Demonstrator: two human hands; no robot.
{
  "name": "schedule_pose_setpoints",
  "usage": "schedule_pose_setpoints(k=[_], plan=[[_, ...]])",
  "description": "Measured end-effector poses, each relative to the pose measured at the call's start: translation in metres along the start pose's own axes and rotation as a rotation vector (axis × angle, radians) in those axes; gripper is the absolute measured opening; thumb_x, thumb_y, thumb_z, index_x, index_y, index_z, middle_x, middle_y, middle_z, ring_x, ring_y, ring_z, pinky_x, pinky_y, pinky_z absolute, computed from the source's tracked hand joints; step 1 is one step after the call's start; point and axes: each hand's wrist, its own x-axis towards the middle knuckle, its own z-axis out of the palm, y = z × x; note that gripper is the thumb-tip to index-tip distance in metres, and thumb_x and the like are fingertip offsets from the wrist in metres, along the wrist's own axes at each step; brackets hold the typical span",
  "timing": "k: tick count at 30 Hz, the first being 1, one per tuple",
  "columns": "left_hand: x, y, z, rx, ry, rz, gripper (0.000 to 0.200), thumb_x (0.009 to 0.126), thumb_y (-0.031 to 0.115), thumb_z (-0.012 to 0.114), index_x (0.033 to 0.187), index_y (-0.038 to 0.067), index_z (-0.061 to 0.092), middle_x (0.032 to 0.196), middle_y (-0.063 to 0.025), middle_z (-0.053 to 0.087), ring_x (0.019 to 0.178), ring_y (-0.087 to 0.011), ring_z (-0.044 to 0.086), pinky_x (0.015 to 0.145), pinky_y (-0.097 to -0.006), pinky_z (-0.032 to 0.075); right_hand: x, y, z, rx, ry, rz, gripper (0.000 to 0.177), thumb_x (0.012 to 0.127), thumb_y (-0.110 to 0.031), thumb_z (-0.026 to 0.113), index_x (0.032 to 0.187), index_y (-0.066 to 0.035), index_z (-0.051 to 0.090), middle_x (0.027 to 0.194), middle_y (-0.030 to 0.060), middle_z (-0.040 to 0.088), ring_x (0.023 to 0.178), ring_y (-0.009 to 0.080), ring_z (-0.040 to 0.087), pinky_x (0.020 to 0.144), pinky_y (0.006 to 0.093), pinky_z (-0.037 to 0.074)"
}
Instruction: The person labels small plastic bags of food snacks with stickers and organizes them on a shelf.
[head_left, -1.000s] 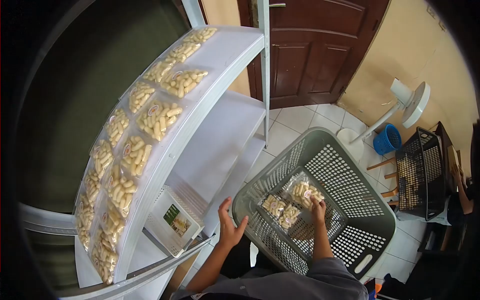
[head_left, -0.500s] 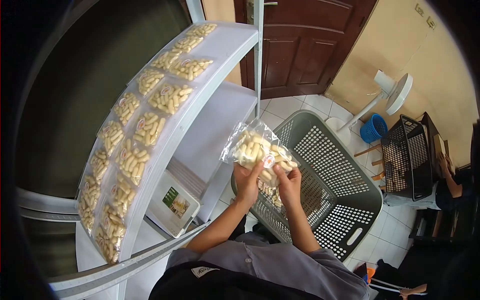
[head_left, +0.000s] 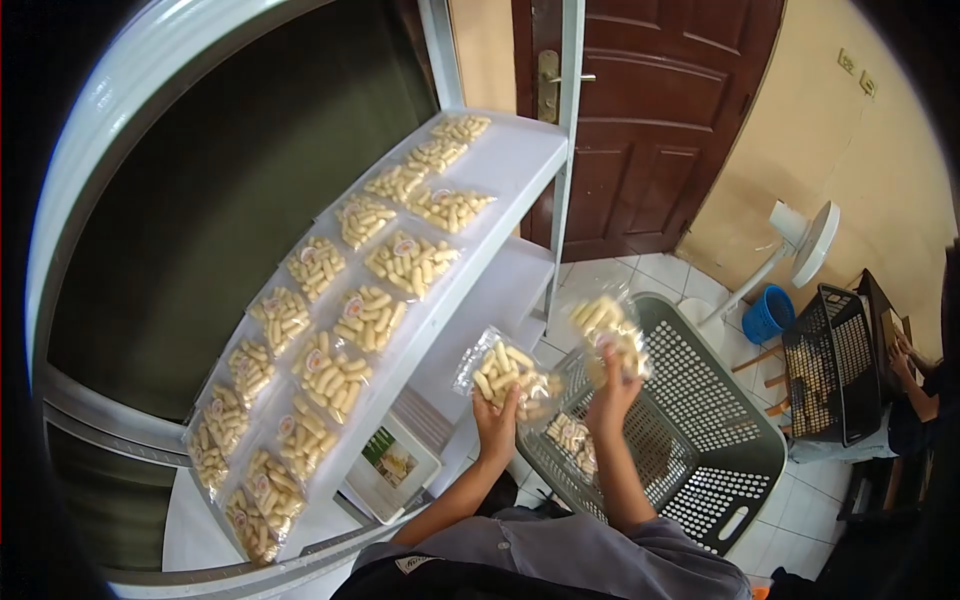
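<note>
My left hand (head_left: 496, 425) is closed on a clear plastic bag of pale finger-shaped snacks (head_left: 503, 368), held above the left side of the grey-green laundry basket (head_left: 735, 430). In my right hand (head_left: 612, 400) is a second bag of the same snacks (head_left: 605, 325), slightly blurred, over the basket's far left part. The two bags are apart. Down in the basket lies another snack bag (head_left: 572, 440), partly hidden by my hands. To my left, a white shelf (head_left: 525, 150) carries two rows of similar bags (head_left: 370, 318), some with a round label.
A white box with a green label (head_left: 390, 465) sits on a lower shelf. Beyond the basket are a white fan (head_left: 815, 243), a blue bin (head_left: 768, 313) and a dark basket (head_left: 830, 370). Another person's hand (head_left: 903, 355) shows at the right. A brown door (head_left: 660, 120) stands behind.
My hands have moved apart, each with its own bag; before, both held the bags together. The view has shifted, so the shelf and basket appear lower and further right.
</note>
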Motion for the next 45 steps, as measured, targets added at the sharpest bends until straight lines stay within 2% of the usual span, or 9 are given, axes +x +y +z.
schedule_pose_setpoints(k=[3, 9, 14, 22, 24, 25, 27, 31, 45], plan=[[-0.004, -0.015, -0.024, 0.067, -0.023, -0.09, 0.026, 0.082, 0.007, 0.054, 0.104, 0.002, 0.041, 0.095, -0.0057, 0.055, 0.08, -0.0104, 0.055, 0.07, -0.0228, 0.045, 0.066, -0.007, 0.043, -0.177, -0.235, -0.211, 0.056, 0.074, -0.018, 0.066, 0.117, 0.004, 0.038, 0.102, 0.0128, 0.051, 0.091, 0.0173, 0.052, 0.081, 0.0266, 0.042], [-0.013, -0.023, -0.041, 0.133, -0.134, -0.255, 0.03, 0.081, 0.008, 0.057, 0.105, 0.001, 0.042, 0.093, -0.0064, 0.056, 0.081, -0.0117, 0.056, 0.069, -0.0236, 0.048, 0.169, 0.024, 0.18, -0.417, -0.176, -0.397, 0.106, 0.06, -0.028, 0.077, 0.128, 0.008, 0.005, 0.117, 0.0281, 0.037, 0.109, 0.0283, 0.041, 0.091, 0.0318, 0.034], [-0.013, -0.011, -0.046, 0.114, -0.211, -0.269, 0.034, 0.08, 0.006, 0.057, 0.108, -0.002, 0.039, 0.099, -0.0104, 0.054, 0.086, -0.0145, 0.056, 0.073, -0.0266, 0.049, 0.178, 0.036, 0.236, -0.632, -0.385, -0.4, 0.094, 0.062, -0.029, 0.073, 0.128, 0.004, 0.016, 0.123, 0.028, 0.032, 0.112, 0.0362, 0.038, 0.094, 0.037, 0.032], [-0.003, -0.006, -0.055, 0.15, -0.162, -0.278, 0.032, 0.08, 0.007, 0.057, 0.106, -0.001, 0.04, 0.097, -0.0097, 0.055, 0.082, -0.0133, 0.056, 0.072, -0.0255, 0.048, 0.174, 0.039, 0.24, -1.168, -0.317, -0.445, 0.068, 0.062, -0.032, 0.072, 0.116, -0.002, 0.042, 0.123, 0.0222, 0.031, 0.11, 0.0328, 0.039, 0.092, 0.0418, 0.033], [0.002, -0.005, -0.057, 0.185, -0.179, -0.22, 0.031, 0.08, 0.007, 0.057, 0.105, -0.001, 0.041, 0.097, -0.0094, 0.055, 0.081, -0.0133, 0.057, 0.072, -0.0257, 0.048, 0.172, 0.039, 0.24, -1.165, -0.183, -0.94, 0.059, 0.066, -0.039, 0.068, 0.111, -0.005, 0.05, 0.123, 0.0217, 0.034, 0.113, 0.033, 0.037, 0.093, 0.0487, 0.028], [0.004, -0.005, -0.057, 0.184, -0.177, -0.219, 0.031, 0.08, 0.007, 0.057, 0.105, -0.001, 0.041, 0.097, -0.0094, 0.055, 0.081, -0.0133, 0.057, 0.072, -0.0257, 0.048, 0.171, 0.039, 0.243, -1.164, -0.185, -0.942, 0.059, 0.066, -0.039, 0.068, 0.111, -0.005, 0.05, 0.123, 0.0217, 0.034, 0.113, 0.033, 0.037, 0.093, 0.0487, 0.028], [0.005, -0.004, -0.055, 0.206, -0.185, -0.23, 0.031, 0.079, 0.007, 0.057, 0.105, 0.0, 0.041, 0.097, -0.0092, 0.055, 0.082, -0.0133, 0.056, 0.073, -0.0261, 0.048, 0.16, 0.038, 0.248, -1.076, -0.76, -0.743, 0.058, 0.07, -0.051, 0.057, 0.11, -0.009, 0.053, 0.123, 0.021, 0.037, 0.116, 0.0356, 0.032, 0.096, 0.0531, 0.02], [0.006, 0.002, -0.046, 0.19, -0.2, -0.283, 0.031, 0.079, 0.007, 0.057, 0.104, -0.001, 0.041, 0.096, -0.0091, 0.055, 0.083, -0.0131, 0.056, 0.072, -0.0253, 0.048, 0.136, 0.036, 0.255, -1.538, -0.813, -0.692, 0.064, 0.071, -0.063, 0.045, 0.111, -0.014, 0.055, 0.124, 0.0161, 0.039, 0.12, 0.0334, 0.029, 0.1, 0.0525, 0.014], [0.01, -0.001, -0.052, 0.174, -0.208, -0.24, 0.032, 0.079, 0.007, 0.058, 0.106, 0.001, 0.041, 0.095, -0.008, 0.055, 0.079, -0.0124, 0.056, 0.068, -0.025, 0.048, 0.147, 0.029, 0.245, -1.255, -0.874, -0.737, 0.064, 0.062, -0.054, 0.061, 0.111, -0.014, 0.055, 0.127, 0.0149, 0.039, 0.123, 0.0334, 0.026, 0.101, 0.0526, 0.012]])
